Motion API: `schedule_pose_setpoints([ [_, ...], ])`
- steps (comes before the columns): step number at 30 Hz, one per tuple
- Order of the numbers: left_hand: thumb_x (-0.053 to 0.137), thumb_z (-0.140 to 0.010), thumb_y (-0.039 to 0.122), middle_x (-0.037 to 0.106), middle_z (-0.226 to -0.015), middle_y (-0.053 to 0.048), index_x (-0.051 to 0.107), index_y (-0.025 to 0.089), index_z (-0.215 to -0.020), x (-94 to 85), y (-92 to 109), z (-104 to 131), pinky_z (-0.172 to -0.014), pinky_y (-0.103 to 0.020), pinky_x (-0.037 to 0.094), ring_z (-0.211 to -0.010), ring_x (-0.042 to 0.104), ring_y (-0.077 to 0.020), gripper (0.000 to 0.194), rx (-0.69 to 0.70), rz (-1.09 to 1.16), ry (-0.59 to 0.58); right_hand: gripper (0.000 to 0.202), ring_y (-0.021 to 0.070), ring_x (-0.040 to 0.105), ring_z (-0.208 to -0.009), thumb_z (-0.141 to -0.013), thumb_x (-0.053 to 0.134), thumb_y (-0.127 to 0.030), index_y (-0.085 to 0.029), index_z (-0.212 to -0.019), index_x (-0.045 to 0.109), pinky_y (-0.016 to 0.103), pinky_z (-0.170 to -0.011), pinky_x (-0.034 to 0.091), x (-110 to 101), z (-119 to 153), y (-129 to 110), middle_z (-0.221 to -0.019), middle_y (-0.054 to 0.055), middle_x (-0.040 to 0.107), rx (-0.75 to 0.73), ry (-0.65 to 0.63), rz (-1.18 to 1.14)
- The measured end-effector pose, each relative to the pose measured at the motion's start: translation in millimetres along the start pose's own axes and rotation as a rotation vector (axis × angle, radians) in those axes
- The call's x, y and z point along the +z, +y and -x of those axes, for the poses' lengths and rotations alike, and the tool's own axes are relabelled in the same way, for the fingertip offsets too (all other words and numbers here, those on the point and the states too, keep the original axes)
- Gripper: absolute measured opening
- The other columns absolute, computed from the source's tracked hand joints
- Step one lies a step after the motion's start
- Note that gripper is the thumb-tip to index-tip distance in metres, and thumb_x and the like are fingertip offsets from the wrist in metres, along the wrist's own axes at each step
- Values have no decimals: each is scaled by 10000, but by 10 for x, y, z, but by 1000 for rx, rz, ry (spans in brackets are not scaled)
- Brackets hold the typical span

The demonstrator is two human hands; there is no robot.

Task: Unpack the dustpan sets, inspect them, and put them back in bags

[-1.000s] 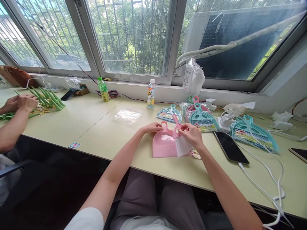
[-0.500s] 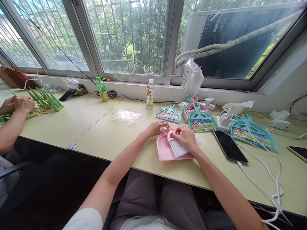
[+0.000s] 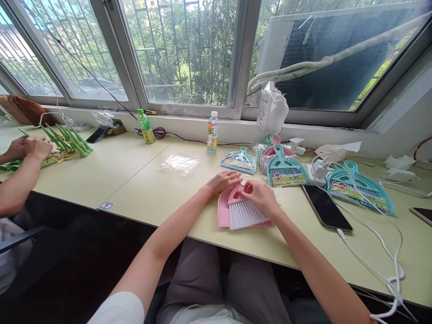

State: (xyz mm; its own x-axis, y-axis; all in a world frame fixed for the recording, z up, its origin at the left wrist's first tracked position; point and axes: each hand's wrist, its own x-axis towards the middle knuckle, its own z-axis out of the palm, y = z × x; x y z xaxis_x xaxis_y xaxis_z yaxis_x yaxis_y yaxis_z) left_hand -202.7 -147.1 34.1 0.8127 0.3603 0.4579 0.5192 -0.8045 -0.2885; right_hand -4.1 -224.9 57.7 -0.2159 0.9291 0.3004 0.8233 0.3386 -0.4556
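Observation:
A pink dustpan (image 3: 223,218) lies on the table close to its front edge. On top of it rests a small hand brush (image 3: 246,215) with a pink handle and white bristles, which point toward me. My right hand (image 3: 261,196) is closed, pinching the brush by its handle. At the far end of the dustpan, my left hand (image 3: 225,181) is closed over the dustpan's handle; its fingertips are partly hidden.
Wrapped teal brush-and-dustpan sets (image 3: 286,168) lie ahead, with another wrapped set (image 3: 359,189) at right. A phone (image 3: 326,208), white cables (image 3: 367,245), a clear plastic bag (image 3: 180,163) and a drink bottle (image 3: 212,132) are nearby. A co-worker's hands (image 3: 37,147) handle green stalks at far left.
The brush has turned and shifted left over the dustpan, its bristles now reaching the pan's front edge. My left hand has moved slightly right, further over the dustpan's handle.

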Motion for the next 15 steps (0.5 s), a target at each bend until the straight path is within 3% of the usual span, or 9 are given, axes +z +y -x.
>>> schedule_pose_setpoints([
  [3, 536, -935, 173, 626, -1318, -80, 624, 179, -1221, 17, 30, -11, -965, -311, 502, -1200, 592, -182, 298, 66, -33, -21, 206, 191, 601, -714, -806, 622, -417, -216, -766, 605, 291, -645, 388, 4, -3, 3, -773, 25, 680, -22, -110, -165],
  [5, 509, -948, 162, 625, -1320, -81, 620, 158, -1235, 28, 40, -13, -977, -306, 505, -1200, 599, -178, 307, 83, -58, -23, 196, 188, 601, -711, -812, 618, -403, -210, -782, 611, 293, -661, 409, 27, -10, 7, -768, 25, 671, -31, -115, -226],
  [7, 485, -958, 158, 626, -1317, -84, 615, 150, -1251, 33, 41, -10, -975, -298, 513, -1212, 596, -175, 321, 79, -74, -12, 175, 195, 608, -753, -836, 589, -376, -208, -808, 629, 304, -692, 426, 56, -23, 22, -830, 40, 673, -25, -29, -195],
  [10, 480, -957, 157, 628, -1310, -96, 600, 159, -1283, 34, 40, 4, -977, -296, 521, -1236, 583, -171, 347, 67, -72, 33, 197, 261, 593, -991, -850, 578, -376, -215, -926, 664, 351, -800, 442, 78, -59, 92, -1028, 86, 663, -6, 143, -89],
  [12, 480, -952, 144, 625, -1313, -100, 591, 164, -1297, 33, 40, 17, -998, -302, 513, -1247, 576, -171, 363, 72, -67, 74, 284, 298, 550, -1105, -830, 615, -418, -216, -1023, 667, 396, -885, 430, 72, -86, 166, -1127, 103, 649, 18, 179, -101],
  [15, 453, -959, 132, 626, -1313, -92, 600, 159, -1272, 30, 38, 39, -1025, -311, 503, -1250, 575, -169, 347, 91, -63, 141, 397, 275, 601, -1015, -826, 612, -513, -211, -1077, 675, 399, -889, 439, 46, -118, 259, -1119, 89, 677, 65, -8, -333],
])
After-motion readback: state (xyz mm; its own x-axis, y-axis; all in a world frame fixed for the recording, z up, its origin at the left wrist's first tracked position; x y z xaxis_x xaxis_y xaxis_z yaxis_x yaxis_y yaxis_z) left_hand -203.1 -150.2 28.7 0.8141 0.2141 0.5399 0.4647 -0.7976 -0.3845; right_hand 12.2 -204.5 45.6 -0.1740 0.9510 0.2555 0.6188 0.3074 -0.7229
